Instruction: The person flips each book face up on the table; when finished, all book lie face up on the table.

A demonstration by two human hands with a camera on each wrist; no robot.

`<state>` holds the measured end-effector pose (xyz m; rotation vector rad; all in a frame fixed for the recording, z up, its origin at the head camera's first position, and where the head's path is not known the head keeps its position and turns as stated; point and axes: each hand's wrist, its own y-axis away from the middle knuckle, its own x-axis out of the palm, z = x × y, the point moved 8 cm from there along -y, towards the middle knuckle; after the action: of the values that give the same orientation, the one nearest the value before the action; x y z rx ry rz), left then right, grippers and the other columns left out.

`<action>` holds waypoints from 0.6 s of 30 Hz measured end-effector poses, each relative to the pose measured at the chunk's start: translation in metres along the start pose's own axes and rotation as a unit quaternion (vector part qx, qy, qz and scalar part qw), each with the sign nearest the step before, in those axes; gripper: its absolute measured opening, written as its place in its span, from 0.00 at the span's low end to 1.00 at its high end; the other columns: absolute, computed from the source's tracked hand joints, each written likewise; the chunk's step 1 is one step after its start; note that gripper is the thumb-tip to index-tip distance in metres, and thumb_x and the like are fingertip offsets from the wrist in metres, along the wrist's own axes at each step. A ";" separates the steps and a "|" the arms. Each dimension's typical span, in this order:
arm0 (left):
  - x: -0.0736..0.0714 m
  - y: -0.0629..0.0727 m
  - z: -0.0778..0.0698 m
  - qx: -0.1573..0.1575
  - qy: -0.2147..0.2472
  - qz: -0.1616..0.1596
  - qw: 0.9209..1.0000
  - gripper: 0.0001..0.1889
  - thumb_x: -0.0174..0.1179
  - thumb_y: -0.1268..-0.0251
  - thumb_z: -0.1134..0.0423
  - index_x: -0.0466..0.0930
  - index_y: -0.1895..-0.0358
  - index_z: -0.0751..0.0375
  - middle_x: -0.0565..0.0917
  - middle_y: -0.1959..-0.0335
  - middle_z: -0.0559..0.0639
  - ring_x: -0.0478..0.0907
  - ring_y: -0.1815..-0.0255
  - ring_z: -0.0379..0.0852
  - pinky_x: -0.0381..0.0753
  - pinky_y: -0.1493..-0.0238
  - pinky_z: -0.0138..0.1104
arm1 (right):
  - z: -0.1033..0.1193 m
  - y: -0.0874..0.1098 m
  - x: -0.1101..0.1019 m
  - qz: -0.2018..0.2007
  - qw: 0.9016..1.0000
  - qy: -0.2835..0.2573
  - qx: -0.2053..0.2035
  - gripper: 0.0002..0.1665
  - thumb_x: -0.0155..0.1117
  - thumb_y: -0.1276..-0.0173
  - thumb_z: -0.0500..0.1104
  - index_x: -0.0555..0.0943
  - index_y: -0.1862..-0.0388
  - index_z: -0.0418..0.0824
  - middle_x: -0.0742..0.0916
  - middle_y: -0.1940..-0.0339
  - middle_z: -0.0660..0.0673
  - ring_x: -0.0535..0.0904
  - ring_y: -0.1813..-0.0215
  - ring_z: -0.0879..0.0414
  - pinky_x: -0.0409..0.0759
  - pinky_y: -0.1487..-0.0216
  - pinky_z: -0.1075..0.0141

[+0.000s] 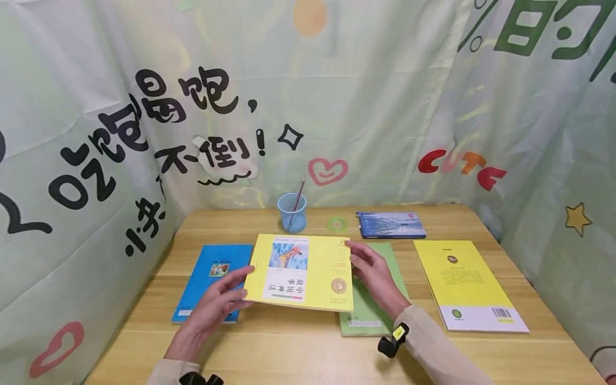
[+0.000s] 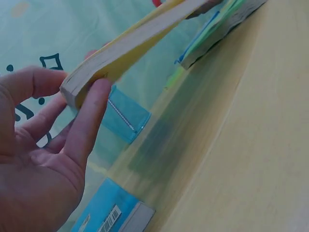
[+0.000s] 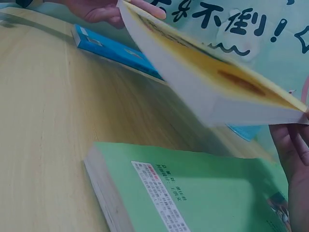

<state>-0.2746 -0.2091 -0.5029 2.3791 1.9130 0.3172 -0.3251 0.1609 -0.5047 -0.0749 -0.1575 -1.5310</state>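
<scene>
Your left hand (image 1: 218,305) and right hand (image 1: 377,274): fingers pinch opposite edges of the yellow Chinese mythology storybook (image 1: 299,272) | place: aloft, nearer you than the blue pencil cup (image 1: 298,220) | why: two-ended support likely steadies it

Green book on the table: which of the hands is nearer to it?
Right. The right hand overlaps the green book in the head view; the left hand is across the held yellow book, by the blue book.
</scene>
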 end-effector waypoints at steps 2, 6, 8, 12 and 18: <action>-0.002 0.000 0.001 -0.005 -0.005 -0.017 1.000 0.29 0.63 0.19 0.63 0.70 0.19 0.61 0.70 0.21 0.59 0.83 0.37 0.50 0.93 0.42 0.40 | 0.000 0.001 0.001 -0.001 1.000 0.005 -0.004 0.24 0.60 0.15 0.37 0.77 0.23 0.39 0.82 0.37 0.45 0.83 0.43 0.58 0.89 0.43 0.69; -0.008 -0.001 0.005 -0.016 -0.016 -0.058 0.998 0.25 0.65 0.19 0.57 0.75 0.25 0.59 0.79 0.35 0.54 0.83 0.43 0.50 0.91 0.49 0.35 | 0.001 0.002 0.002 -0.005 0.999 0.049 -0.007 0.21 0.60 0.14 0.40 0.80 0.27 0.40 0.83 0.34 0.42 0.83 0.45 0.59 0.88 0.46 0.70; -0.009 -0.001 0.006 -0.019 -0.019 -0.070 0.997 0.24 0.66 0.20 0.58 0.77 0.28 0.59 0.80 0.38 0.52 0.81 0.43 0.51 0.91 0.50 0.34 | 0.001 0.002 0.002 -0.008 0.998 0.069 -0.007 0.20 0.60 0.13 0.41 0.81 0.28 0.41 0.83 0.33 0.41 0.83 0.48 0.59 0.87 0.50 0.70; -0.010 0.000 0.006 -0.022 -0.030 -0.076 0.996 0.25 0.68 0.21 0.57 0.78 0.27 0.57 0.80 0.34 0.51 0.79 0.41 0.51 0.89 0.50 0.33 | -0.001 0.004 0.003 0.013 0.997 0.074 -0.007 0.22 0.58 0.13 0.41 0.79 0.24 0.43 0.81 0.26 0.41 0.84 0.50 0.60 0.88 0.53 0.69; -0.009 -0.001 0.006 -0.020 -0.018 -0.063 0.998 0.28 0.66 0.20 0.55 0.74 0.23 0.55 0.76 0.29 0.51 0.79 0.40 0.50 0.90 0.47 0.35 | 0.000 0.006 0.008 0.048 0.997 0.055 -0.017 0.25 0.58 0.16 0.35 0.78 0.23 0.38 0.80 0.24 0.37 0.86 0.42 0.60 0.90 0.42 0.67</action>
<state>-0.2763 -0.2173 -0.5098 2.2099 2.0094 0.2984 -0.3190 0.1532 -0.5031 -0.0252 -0.0395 -1.4384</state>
